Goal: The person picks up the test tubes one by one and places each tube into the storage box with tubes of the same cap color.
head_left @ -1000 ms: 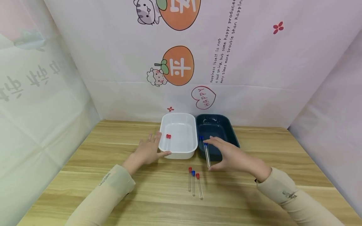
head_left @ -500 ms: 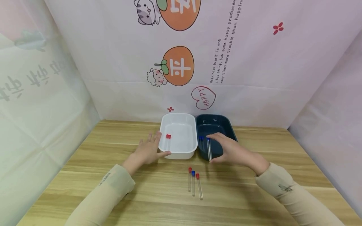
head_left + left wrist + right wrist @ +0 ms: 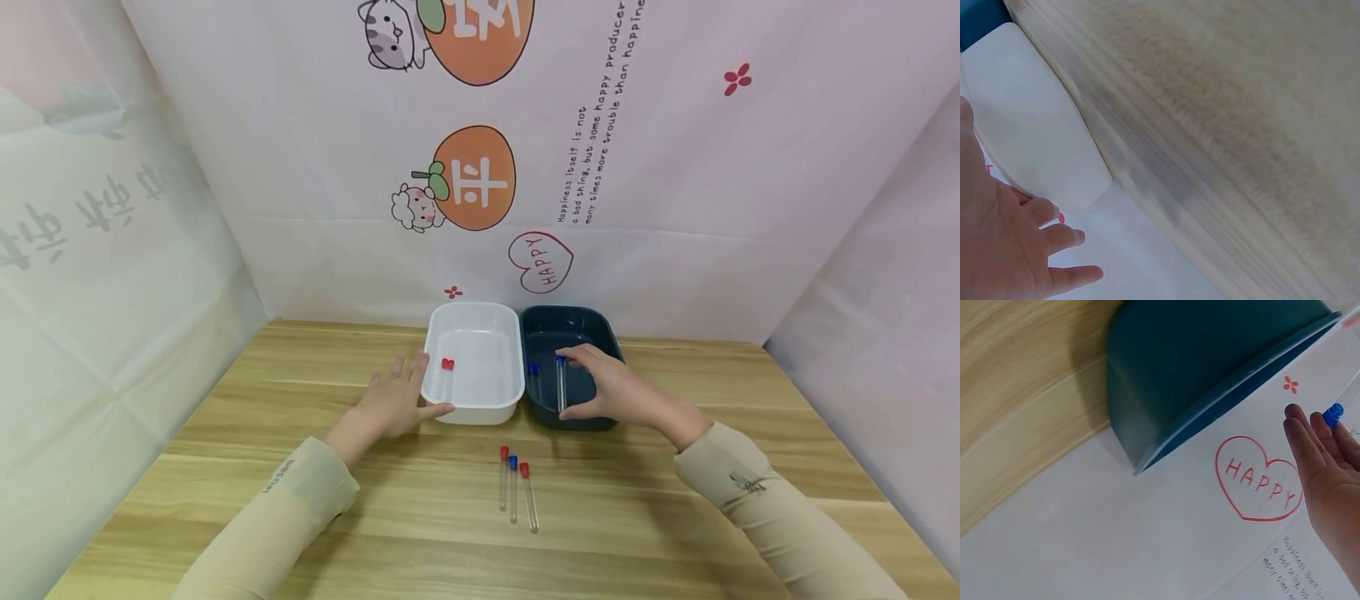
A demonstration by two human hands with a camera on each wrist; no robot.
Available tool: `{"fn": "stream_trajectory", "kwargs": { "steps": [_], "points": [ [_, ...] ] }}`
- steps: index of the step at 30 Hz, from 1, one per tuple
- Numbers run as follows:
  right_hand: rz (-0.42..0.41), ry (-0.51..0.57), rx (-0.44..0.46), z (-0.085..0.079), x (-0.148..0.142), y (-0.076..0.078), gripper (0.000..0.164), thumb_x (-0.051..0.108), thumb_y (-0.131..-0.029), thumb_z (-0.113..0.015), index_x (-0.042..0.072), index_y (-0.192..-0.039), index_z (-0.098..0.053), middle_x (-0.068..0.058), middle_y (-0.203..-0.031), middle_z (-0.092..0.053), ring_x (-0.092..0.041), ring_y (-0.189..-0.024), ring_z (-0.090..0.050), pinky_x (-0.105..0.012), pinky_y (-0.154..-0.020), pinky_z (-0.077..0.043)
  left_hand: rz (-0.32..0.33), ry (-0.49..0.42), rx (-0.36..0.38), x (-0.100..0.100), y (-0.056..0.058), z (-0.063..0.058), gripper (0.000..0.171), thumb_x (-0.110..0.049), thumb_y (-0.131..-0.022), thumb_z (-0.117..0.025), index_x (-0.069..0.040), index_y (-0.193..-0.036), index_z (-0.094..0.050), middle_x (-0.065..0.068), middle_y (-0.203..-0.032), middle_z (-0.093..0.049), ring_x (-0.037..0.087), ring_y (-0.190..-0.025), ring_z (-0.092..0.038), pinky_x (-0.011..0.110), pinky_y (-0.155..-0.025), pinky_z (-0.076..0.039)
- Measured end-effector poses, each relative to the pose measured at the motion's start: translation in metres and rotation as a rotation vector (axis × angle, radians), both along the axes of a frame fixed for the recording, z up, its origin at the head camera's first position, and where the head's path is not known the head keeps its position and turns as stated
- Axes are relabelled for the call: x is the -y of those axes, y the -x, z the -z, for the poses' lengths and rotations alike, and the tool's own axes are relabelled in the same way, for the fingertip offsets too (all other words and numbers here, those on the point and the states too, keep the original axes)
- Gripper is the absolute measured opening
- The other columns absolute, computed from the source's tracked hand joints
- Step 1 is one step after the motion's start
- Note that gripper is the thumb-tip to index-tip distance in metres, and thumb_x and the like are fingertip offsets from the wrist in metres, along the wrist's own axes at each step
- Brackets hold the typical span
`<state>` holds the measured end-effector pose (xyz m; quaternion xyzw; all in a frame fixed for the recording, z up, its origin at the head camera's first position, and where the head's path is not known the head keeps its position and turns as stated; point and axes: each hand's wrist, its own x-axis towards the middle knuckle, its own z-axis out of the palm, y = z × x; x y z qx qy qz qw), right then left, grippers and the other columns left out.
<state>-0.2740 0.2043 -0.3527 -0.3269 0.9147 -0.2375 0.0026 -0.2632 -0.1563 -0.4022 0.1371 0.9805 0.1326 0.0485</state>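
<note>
Over the dark blue tray (image 3: pixel 609 332), my right hand (image 3: pixel 618 387) pinches a clear test tube (image 3: pixel 561 387) by its blue-capped top and its lower end. The blue cap (image 3: pixel 1334 414) shows at the fingertips in the right wrist view. Another blue-capped tube (image 3: pixel 534 371) lies at the left inside that tray. My left hand (image 3: pixel 392 402) has its fingers spread at the left side of the white tray (image 3: pixel 482 414); in the left wrist view the fingers are by its wall (image 3: pixel 1035 112). Red-capped tubes (image 3: pixel 447 367) lie in the white tray.
On the wooden table (image 3: pixel 420 517), in front of the trays, lie a red-capped tube (image 3: pixel 504 479), a blue-capped tube (image 3: pixel 513 489) and another red-capped tube (image 3: pixel 529 498). The trays stand side by side near a printed white backdrop (image 3: pixel 660 275).
My right hand has carried the blue-capped test tube forward and slightly right, from the dark tray's front edge to over its inside. My left hand has stayed in place.
</note>
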Motion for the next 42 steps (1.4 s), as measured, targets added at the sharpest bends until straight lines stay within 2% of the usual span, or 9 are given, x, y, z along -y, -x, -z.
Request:
{"fn": "stream_trajectory", "kwargs": {
  "steps": [8, 15, 26, 33, 42],
  "points": [
    [0.020, -0.005, -0.020, 0.009, -0.005, 0.014, 0.089, 0.032, -0.080, -0.090, -0.007, -0.147, -0.046, -0.027, -0.141, -0.050, -0.043, -0.124, -0.057, -0.058, -0.102, -0.048, -0.002, -0.008, 0.015, 0.000, 0.001, 0.003, 0.109, -0.073, -0.093, -0.054, -0.002, -0.164, -0.012, 0.014, -0.170, -0.012, 0.042, -0.154, -0.009, 0.071, -0.116, -0.013],
    [0.037, -0.021, -0.021, 0.012, -0.009, 0.023, 0.088, 0.028, -0.080, -0.090, -0.008, -0.146, -0.046, -0.029, -0.138, -0.050, -0.045, -0.123, -0.056, -0.060, -0.103, -0.046, -0.001, -0.008, 0.005, 0.000, 0.000, 0.002, 0.108, -0.073, -0.093, -0.054, -0.002, -0.164, -0.014, 0.014, -0.170, -0.014, 0.042, -0.154, -0.010, 0.072, -0.116, -0.014],
    [0.056, -0.051, 0.013, 0.021, -0.011, 0.039, 0.088, 0.025, -0.079, -0.091, -0.009, -0.147, -0.046, -0.032, -0.142, -0.048, -0.046, -0.125, -0.054, -0.060, -0.104, -0.045, -0.002, -0.008, 0.009, 0.002, 0.000, 0.002, 0.108, -0.073, -0.094, -0.054, -0.002, -0.164, -0.013, 0.015, -0.170, -0.013, 0.043, -0.154, -0.009, 0.072, -0.116, -0.014],
    [0.061, -0.130, 0.066, 0.025, -0.011, 0.047, 0.088, 0.027, -0.080, -0.089, -0.009, -0.147, -0.046, -0.037, -0.149, -0.041, -0.055, -0.141, -0.035, -0.064, -0.111, -0.035, 0.003, -0.005, 0.009, 0.001, -0.001, 0.003, 0.109, -0.074, -0.093, -0.054, -0.002, -0.164, -0.013, 0.014, -0.170, -0.013, 0.042, -0.154, -0.010, 0.072, -0.115, -0.014],
    [0.018, -0.172, 0.047, 0.029, -0.010, 0.053, 0.085, 0.025, -0.080, -0.089, -0.010, -0.145, -0.047, -0.034, -0.145, -0.047, -0.047, -0.132, -0.048, -0.059, -0.108, -0.042, -0.002, 0.011, 0.003, 0.000, 0.001, 0.002, 0.110, -0.076, -0.092, -0.052, -0.003, -0.164, -0.012, 0.013, -0.170, -0.013, 0.041, -0.154, -0.010, 0.072, -0.116, -0.014]
  ]
}}
